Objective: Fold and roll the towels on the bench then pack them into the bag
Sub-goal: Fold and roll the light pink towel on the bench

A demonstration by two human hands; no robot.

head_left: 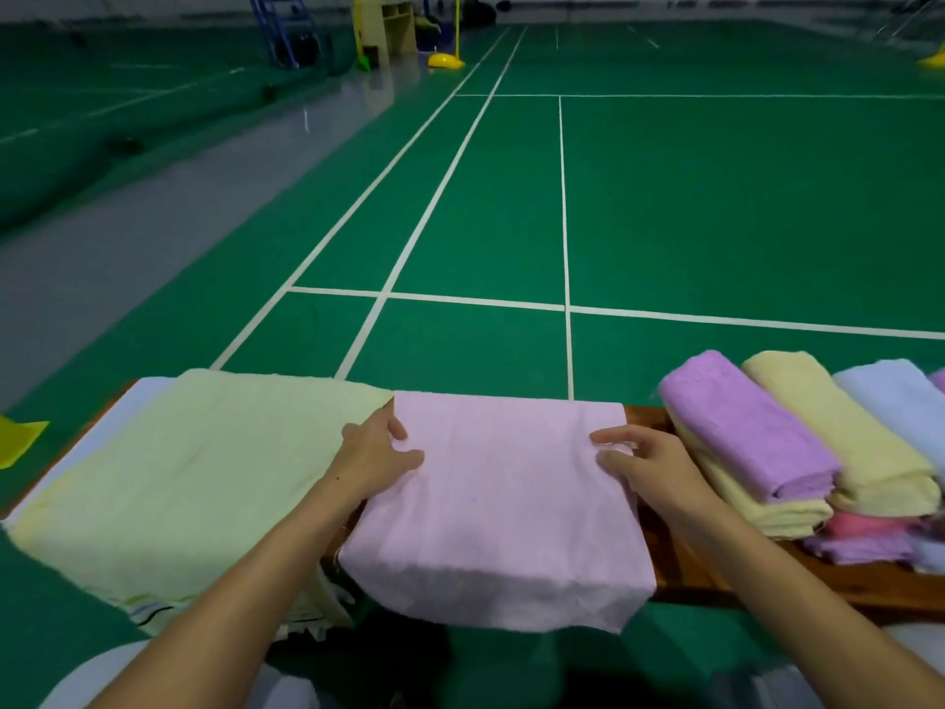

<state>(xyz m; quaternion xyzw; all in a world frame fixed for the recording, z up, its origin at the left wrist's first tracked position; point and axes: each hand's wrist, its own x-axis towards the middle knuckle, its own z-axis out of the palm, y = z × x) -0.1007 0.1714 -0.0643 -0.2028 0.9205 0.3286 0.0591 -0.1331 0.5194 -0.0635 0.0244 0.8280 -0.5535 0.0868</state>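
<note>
A pale pink towel [503, 509] lies folded flat across the wooden bench [716, 580], its near edge hanging over the front. My left hand [376, 458] rests on the towel's left edge with fingers spread. My right hand [642, 460] pinches the towel's right edge between thumb and fingers. A light yellow-green towel [189, 478] lies spread on a stack to the left. To the right, rolled towels are piled: a purple one [746, 427], a yellow one [838, 427] and a light blue one [900, 401]. No bag is in view.
More rolled towels, yellow [757, 509], pink [864, 527] and purple, lie under the right pile. Beyond the bench stretches a green court floor [716, 197] with white lines. A yellow scrap [18, 440] lies at the far left. My knees show below the bench.
</note>
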